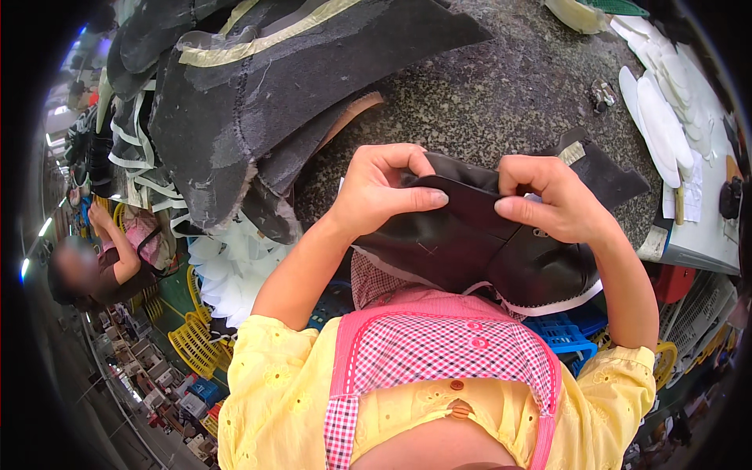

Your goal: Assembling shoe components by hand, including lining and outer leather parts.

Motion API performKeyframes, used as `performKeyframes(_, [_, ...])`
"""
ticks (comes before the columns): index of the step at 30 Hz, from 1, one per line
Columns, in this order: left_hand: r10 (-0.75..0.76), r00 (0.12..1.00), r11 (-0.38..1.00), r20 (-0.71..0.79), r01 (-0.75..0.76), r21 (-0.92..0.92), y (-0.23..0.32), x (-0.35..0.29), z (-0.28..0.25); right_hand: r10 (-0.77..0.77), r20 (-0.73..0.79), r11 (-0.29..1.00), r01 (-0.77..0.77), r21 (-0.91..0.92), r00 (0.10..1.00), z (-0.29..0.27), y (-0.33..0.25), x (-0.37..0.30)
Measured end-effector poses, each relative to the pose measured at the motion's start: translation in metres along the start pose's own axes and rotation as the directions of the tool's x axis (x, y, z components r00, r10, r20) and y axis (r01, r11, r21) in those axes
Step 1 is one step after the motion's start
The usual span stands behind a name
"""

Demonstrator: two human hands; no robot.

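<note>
Both hands grip the top edge of a black leather shoe upper (470,247) at the table's near edge. My left hand (388,188) pinches the edge between thumb and bent fingers. A short way to the right, my right hand (548,196) does the same, its fingers curled over the rim. White edging runs along the upper's lower border, near my apron. Behind my right hand lies a dark flat piece (615,176) with a pale tape strip; whether it joins the upper I cannot tell.
Large dark shoe-upper pieces (274,94) with pale tape are piled at the far left of the speckled stone table (470,90). White insole-shaped pieces (654,125) lie at the right. Below the left edge are white pieces (231,266) and a yellow basket (196,345). Another person (98,262) works farther left.
</note>
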State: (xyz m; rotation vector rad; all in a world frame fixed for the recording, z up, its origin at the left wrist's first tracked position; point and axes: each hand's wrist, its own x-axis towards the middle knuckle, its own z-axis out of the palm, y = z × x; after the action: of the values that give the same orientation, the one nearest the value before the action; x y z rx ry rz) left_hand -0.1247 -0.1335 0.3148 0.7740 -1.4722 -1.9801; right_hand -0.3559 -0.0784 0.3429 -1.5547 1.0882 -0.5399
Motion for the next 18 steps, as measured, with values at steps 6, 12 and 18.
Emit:
performKeyframes(6, [-0.088,0.984,0.996,-0.156,0.087,-0.016,0.002,-0.003,0.008,0.04,-0.184,0.992,-0.061,-0.109,0.982,0.011,-0.002,0.002])
performKeyframes(12, [0.046,0.966,0.988,-0.256,-0.007,0.153,0.003,-0.009,0.019,0.023,-0.245,0.986,-0.063,-0.157,0.969,0.013,-0.01,0.003])
performKeyframes(18, [0.059,0.963,0.994,-0.263,-0.032,0.104,0.006,-0.013,0.022,-0.042,-0.269,0.971,-0.024,-0.237,0.962,0.017,-0.011,0.003])
